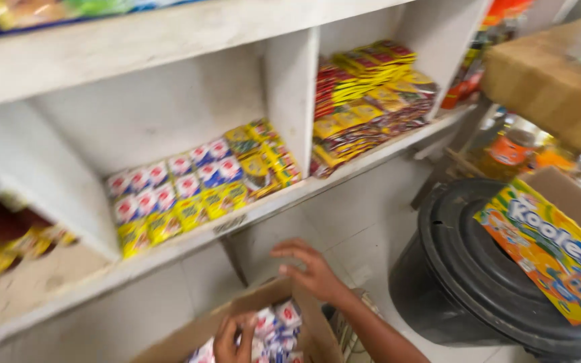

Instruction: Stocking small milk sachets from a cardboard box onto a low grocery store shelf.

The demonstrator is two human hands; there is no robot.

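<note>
My left hand [233, 339] is down in the open cardboard box [304, 316] at the bottom of the view, its fingers closed around some of the small red, white and blue packets [284, 323] heaped there, while my right hand [311, 269] hovers just above the box's far flap, fingers spread wide and holding nothing. The matching packets on the white shelf [163, 191] lie up and to the left of both hands, in rows running along its front edge, so my left hand is nearer. The box is cut off by the frame and motion blur hides how many packets I hold.
</note>
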